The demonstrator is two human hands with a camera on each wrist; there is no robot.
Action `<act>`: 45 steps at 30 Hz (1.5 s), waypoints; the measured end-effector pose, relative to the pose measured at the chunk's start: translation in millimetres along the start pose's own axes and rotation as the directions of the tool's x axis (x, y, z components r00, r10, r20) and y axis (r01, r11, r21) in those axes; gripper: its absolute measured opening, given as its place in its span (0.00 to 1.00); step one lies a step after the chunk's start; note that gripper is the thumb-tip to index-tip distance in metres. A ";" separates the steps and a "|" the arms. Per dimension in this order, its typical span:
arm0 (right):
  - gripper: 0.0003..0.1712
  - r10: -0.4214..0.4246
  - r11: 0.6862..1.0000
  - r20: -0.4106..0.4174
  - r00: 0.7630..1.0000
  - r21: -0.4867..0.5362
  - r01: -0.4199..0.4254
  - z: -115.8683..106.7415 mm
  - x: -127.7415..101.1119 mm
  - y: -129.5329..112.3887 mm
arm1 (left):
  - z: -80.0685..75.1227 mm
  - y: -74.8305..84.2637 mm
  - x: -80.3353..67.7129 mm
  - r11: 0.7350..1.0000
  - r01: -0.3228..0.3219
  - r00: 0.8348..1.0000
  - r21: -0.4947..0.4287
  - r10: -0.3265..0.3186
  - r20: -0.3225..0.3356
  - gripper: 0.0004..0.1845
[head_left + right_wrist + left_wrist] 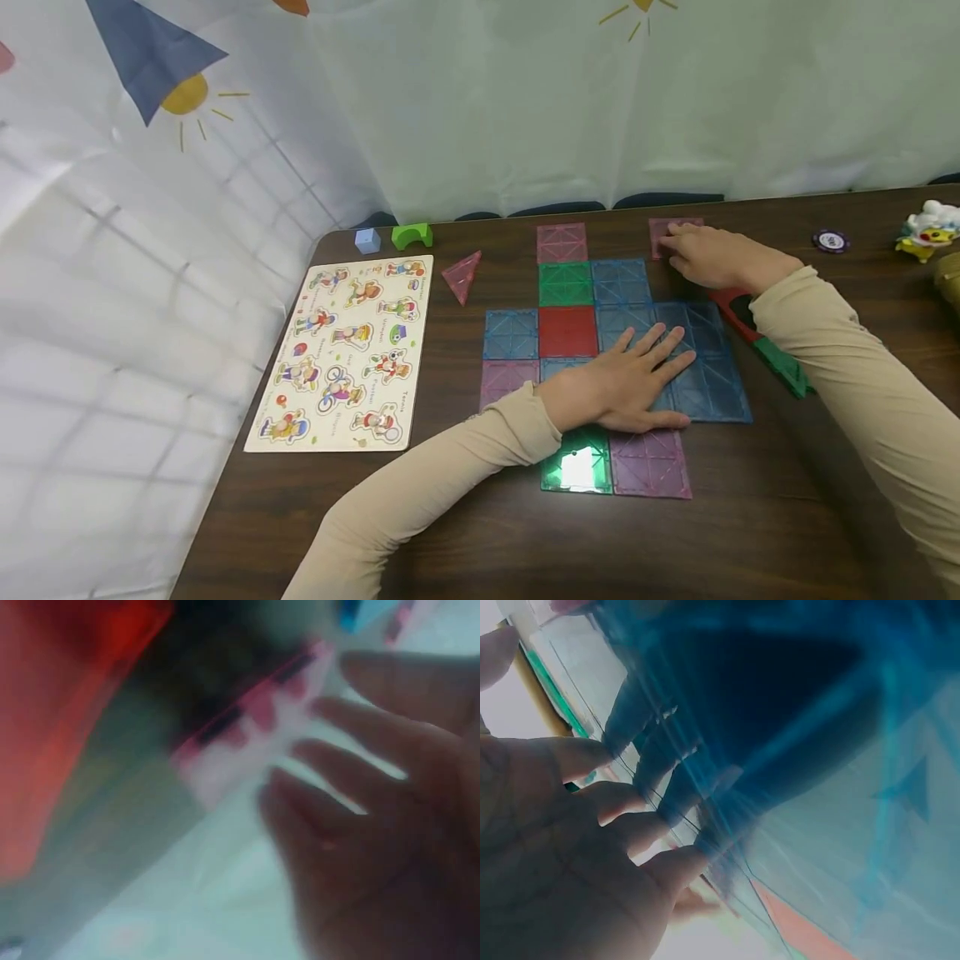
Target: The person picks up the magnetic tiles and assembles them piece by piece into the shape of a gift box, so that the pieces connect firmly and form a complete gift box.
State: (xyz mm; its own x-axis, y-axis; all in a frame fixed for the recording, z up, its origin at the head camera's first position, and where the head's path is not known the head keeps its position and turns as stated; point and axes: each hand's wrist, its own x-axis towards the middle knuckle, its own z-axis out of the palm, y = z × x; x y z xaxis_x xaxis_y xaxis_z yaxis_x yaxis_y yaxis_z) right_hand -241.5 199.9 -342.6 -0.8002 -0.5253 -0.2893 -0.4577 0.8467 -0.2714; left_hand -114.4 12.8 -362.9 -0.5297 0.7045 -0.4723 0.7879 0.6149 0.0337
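A flat cluster of translucent tiles lies mid-table. It includes a red square [567, 332], a green square [566, 284], a large blue square [712, 383], a glossy green square [555, 477] and a purple square [651, 463]. My left hand [626, 383] rests palm down on the blue tiles with fingers spread; its fingertips touch a blue tile [817, 735] in the left wrist view. At the back, my right hand [723, 254] touches a separate pink square tile [657, 228] with extended fingers. That pink tile [255, 724] is also under the fingertips in the blurred right wrist view.
A peg puzzle board [345, 358] lies left, with a blue cube [367, 241], green arch block [412, 236] and pink triangle tile [462, 276] nearby. A red-and-green object [780, 364] lies under the right forearm. A chip [831, 242] and yellow figurine [928, 236] stand right.
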 end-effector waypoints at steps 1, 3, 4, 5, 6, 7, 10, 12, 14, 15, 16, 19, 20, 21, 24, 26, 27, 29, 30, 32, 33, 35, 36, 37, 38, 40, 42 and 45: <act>0.29 -0.032 0.999 -0.022 0.999 0.017 0.033 0.1 2.2 -4.4 | -0.3 0.1 -0.2 1.000 -0.005 1.000 -0.005 0.005 0.006 0.46; 0.28 -0.110 0.991 -0.059 0.992 0.071 0.114 1.0 7.2 -16.4 | -1.6 -2.3 0.1 0.999 -0.029 0.999 -0.042 0.030 0.015 0.45; 0.27 -0.152 0.982 -0.070 0.986 0.099 0.158 2.4 10.9 -22.9 | -2.4 -5.1 0.2 0.996 -0.050 0.999 -0.074 0.051 0.015 0.45; 0.27 -0.192 0.972 -0.077 0.978 0.119 0.201 4.1 15.0 -29.4 | -3.4 -8.9 -0.1 0.991 -0.076 0.997 -0.114 0.077 0.007 0.44; 0.27 -0.230 0.962 -0.081 0.970 0.133 0.239 5.7 19.2 -35.5 | -4.3 -13.9 -0.5 0.982 -0.102 0.995 -0.159 0.103 -0.006 0.43; 0.27 -0.259 0.953 -0.078 0.963 0.143 0.268 7.0 23.3 -41.2 | -4.7 -20.1 -1.0 0.973 -0.119 0.993 -0.198 0.117 -0.019 0.41; 0.29 -0.294 0.943 -0.041 0.955 0.151 0.297 9.2 33.9 -54.7 | -4.6 -39.9 -6.3 0.957 -0.126 0.990 -0.262 0.106 -0.088 0.38; 0.29 -0.286 0.948 0.004 0.958 0.146 0.282 9.6 38.5 -60.1 | -2.8 -51.5 -10.7 0.959 -0.066 0.993 -0.275 0.037 -0.109 0.38; 0.30 -0.266 0.956 0.049 0.963 0.141 0.257 8.9 40.7 -63.6 | -1.0 -59.6 -14.8 0.964 0.001 0.994 -0.266 -0.030 -0.104 0.39; 0.30 -0.256 0.960 0.070 0.964 0.137 0.245 8.2 41.3 -64.9 | -0.2 -62.5 -15.9 0.963 0.029 0.994 -0.267 -0.056 -0.095 0.40; 0.30 -0.245 0.964 0.085 0.966 0.133 0.232 7.1 41.7 -66.4 | 0.3 -64.5 -16.8 0.961 0.049 0.994 -0.272 -0.074 -0.083 0.41; 0.31 -0.219 0.972 0.106 0.970 0.108 0.208 3.4 41.8 -70.0 | -0.5 -66.6 -18.5 0.958 0.069 0.995 -0.279 -0.087 -0.055 0.42; 0.31 -0.209 0.975 0.110 0.972 0.095 0.199 2.5 42.4 -70.4 | -1.3 -66.1 -18.8 0.957 0.069 0.995 -0.283 -0.086 -0.050 0.43; 0.32 -0.194 0.980 0.110 0.975 0.076 0.186 1.7 42.9 -70.3 | -2.0 -65.4 -18.8 0.957 0.070 0.995 -0.283 -0.086 -0.045 0.43; 0.33 -0.145 0.989 0.105 0.984 0.029 0.143 -0.2 44.5 -66.8 | -3.7 -62.0 -17.8 0.959 0.073 0.996 -0.274 -0.084 -0.029 0.44; 0.34 -0.113 0.994 0.100 0.989 0.008 0.112 -0.5 45.6 -61.8 | -4.9 -59.7 -17.0 0.960 0.069 0.997 -0.271 -0.078 -0.026 0.45; 0.34 -0.101 0.995 0.097 0.990 0.007 0.101 -1.2 45.4 -59.4 | -5.4 -59.0 -16.6 0.961 0.068 0.997 -0.270 -0.077 -0.025 0.45; 0.34 -0.096 0.995 0.096 0.991 0.017 0.095 -2.6 44.2 -53.7 | -7.1 -58.4 -16.3 0.962 0.065 0.997 -0.266 -0.075 -0.029 0.45; 0.34 -0.098 0.995 0.095 0.991 0.029 0.095 -3.8 42.5 -51.3 | -7.8 -58.8 -16.4 0.962 0.062 0.997 -0.265 -0.074 -0.033 0.45; 0.34 -0.118 0.991 0.083 0.989 0.064 0.113 -5.9 38.7 -45.5 | -8.3 -60.5 -16.1 0.961 0.064 0.996 -0.269 -0.076 -0.035 0.45; 0.34 -0.135 0.988 0.069 0.988 0.088 0.129 -7.0 35.7 -42.9 | -8.3 -61.7 -16.3 0.960 0.066 0.996 -0.273 -0.078 -0.034 0.46; 0.34 -0.172 0.977 0.025 0.985 0.128 0.168 -9.0 27.9 -38.3 | -7.2 -64.8 -16.9 0.957 0.068 0.996 -0.283 -0.080 -0.031 0.46; 0.34 -0.190 0.971 0.001 0.982 0.149 0.188 -10.2 22.9 -36.6 | -6.1 -66.5 -17.0 0.955 0.070 0.996 -0.289 -0.082 -0.028 0.46; 0.33 -0.204 0.966 -0.020 0.979 0.158 0.205 -11.2 17.5 -35.3 | -5.2 -68.3 -17.4 0.953 0.072 0.996 -0.295 -0.083 -0.025 0.46; 0.33 -0.217 0.962 -0.038 0.976 0.161 0.220 -12.4 11.1 -34.5 | -4.1 -70.2 -17.9 0.950 0.073 0.996 -0.302 -0.084 -0.024 0.46; 0.33 -0.222 0.961 -0.050 0.974 0.160 0.228 -14.7 -3.7 -33.2 | -2.2 -73.8 -19.5 0.947 0.076 0.996 -0.313 -0.088 -0.024 0.45; 0.32 -0.222 0.963 -0.053 0.974 0.145 0.227 -14.8 -19.7 -31.2 | 0.1 -77.4 -21.8 0.946 0.075 0.995 -0.317 -0.091 -0.034 0.45; 0.32 -0.204 0.971 -0.053 0.977 0.117 0.209 -8.2 -43.2 -25.0 | 4.2 -82.1 -30.7 0.948 0.068 0.995 -0.312 -0.088 -0.049 0.45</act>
State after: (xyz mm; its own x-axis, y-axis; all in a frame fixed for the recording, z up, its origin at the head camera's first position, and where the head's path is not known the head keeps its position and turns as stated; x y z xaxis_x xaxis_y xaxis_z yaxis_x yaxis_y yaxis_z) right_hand -198.6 202.2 -315.8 -0.7093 -0.6819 -0.1787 -0.5665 0.7023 -0.4311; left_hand -161.5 -60.8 -354.9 -0.6114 0.6644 -0.4297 0.6126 0.7412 0.2745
